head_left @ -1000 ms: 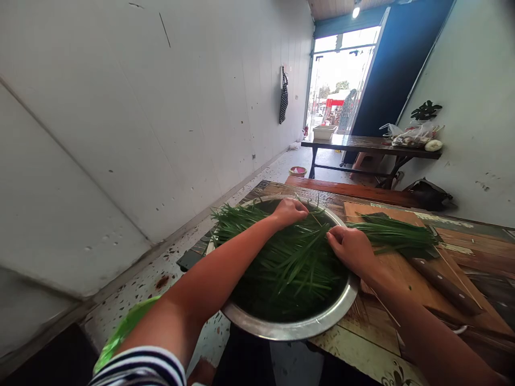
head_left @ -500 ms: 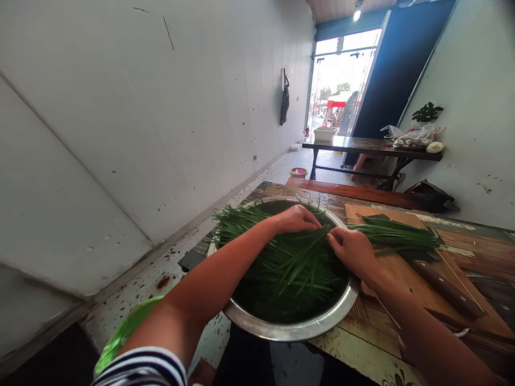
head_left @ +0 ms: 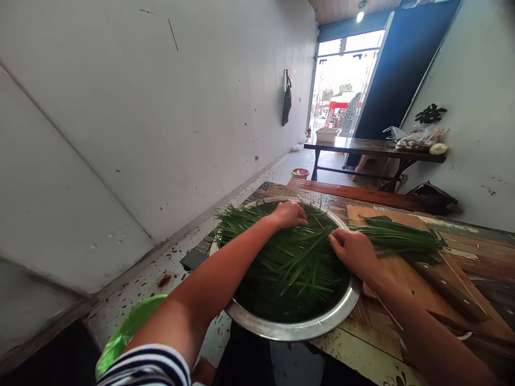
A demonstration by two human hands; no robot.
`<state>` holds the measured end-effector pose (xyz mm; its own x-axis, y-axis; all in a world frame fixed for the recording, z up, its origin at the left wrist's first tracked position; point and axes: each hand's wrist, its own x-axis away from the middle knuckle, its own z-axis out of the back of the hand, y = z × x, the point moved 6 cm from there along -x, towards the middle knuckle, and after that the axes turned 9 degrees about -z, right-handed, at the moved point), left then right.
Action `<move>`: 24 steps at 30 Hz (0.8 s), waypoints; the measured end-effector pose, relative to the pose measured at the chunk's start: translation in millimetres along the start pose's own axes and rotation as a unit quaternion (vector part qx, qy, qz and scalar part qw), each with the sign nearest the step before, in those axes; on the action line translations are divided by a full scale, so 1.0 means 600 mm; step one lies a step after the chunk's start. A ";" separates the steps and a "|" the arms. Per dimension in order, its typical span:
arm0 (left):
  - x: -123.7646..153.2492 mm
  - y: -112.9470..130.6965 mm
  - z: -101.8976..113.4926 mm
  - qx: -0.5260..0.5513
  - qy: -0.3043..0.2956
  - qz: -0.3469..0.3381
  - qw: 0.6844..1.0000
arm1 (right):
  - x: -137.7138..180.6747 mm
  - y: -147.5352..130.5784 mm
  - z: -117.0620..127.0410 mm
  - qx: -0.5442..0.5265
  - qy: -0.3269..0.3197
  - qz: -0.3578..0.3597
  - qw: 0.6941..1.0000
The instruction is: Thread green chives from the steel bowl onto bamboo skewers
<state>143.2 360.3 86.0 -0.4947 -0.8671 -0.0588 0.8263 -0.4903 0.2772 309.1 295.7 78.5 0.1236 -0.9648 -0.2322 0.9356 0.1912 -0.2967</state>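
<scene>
Head camera looks down on a round steel basin (head_left: 295, 328) heaped with long green chive leaves (head_left: 292, 262), set at the near left end of a worn wooden table (head_left: 475, 246). Left hand (head_left: 288, 213) lies palm down on the leaves at the far side of the basin, its fingers curled over some blades; whether they actually pinch any cannot be told. Right hand (head_left: 354, 249) rests at the basin's right rim, fingers drawn together around the ends of a few leaves, the thumb tip touching them. Just beyond that hand a separate bundle of chives (head_left: 398, 236) lies across a wooden cutting board (head_left: 406, 268), which sits to the right of the basin and touches its rim. A knife with a dark wooden handle (head_left: 450, 292) lies on the board, its blade partly under the bundle. A striped sleeve (head_left: 147, 367) shows at the lower edge, with a green plastic thing (head_left: 129, 327) beside it. Farther back stands a dark bench table (head_left: 374, 146) bearing a white tub (head_left: 326, 134) and plastic bags (head_left: 418, 138), near an open doorway.
</scene>
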 end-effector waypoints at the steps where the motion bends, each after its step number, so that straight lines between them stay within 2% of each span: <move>1: 0.000 0.002 0.000 -0.010 -0.001 -0.004 1.000 | 0.000 0.000 0.000 0.001 0.000 0.000 1.000; 5: 0.000 0.006 -0.005 -0.029 0.000 -0.015 0.999 | -0.001 0.000 -0.001 0.000 -0.002 0.001 1.000; 8: -0.002 0.005 -0.001 -0.004 0.046 -0.006 0.999 | -0.001 0.000 -0.001 -0.002 -0.002 0.004 1.000; 11: -0.002 0.000 0.002 0.102 0.089 0.008 0.991 | -0.001 -0.001 0.000 -0.003 0.003 0.005 1.000; 14: -0.004 -0.007 -0.008 0.240 0.080 0.030 0.967 | 0.001 -0.002 0.003 -0.005 0.008 0.002 1.000; 17: -0.004 -0.014 -0.014 0.315 0.092 0.049 0.943 | 0.002 -0.004 0.005 -0.006 0.009 0.004 1.000; 20: -0.006 -0.022 -0.014 0.325 0.119 0.057 0.936 | 0.002 -0.004 0.005 -0.010 0.009 0.001 1.000; 24: -0.008 -0.027 -0.017 0.321 0.120 0.061 0.937 | 0.001 -0.001 0.003 -0.020 -0.001 -0.006 1.000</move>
<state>135.0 371.3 72.0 -0.2681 -0.9461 -0.1816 0.5025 -0.2982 0.8115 309.3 294.6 80.1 0.1119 -0.9674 -0.2271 0.9233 0.1857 -0.3362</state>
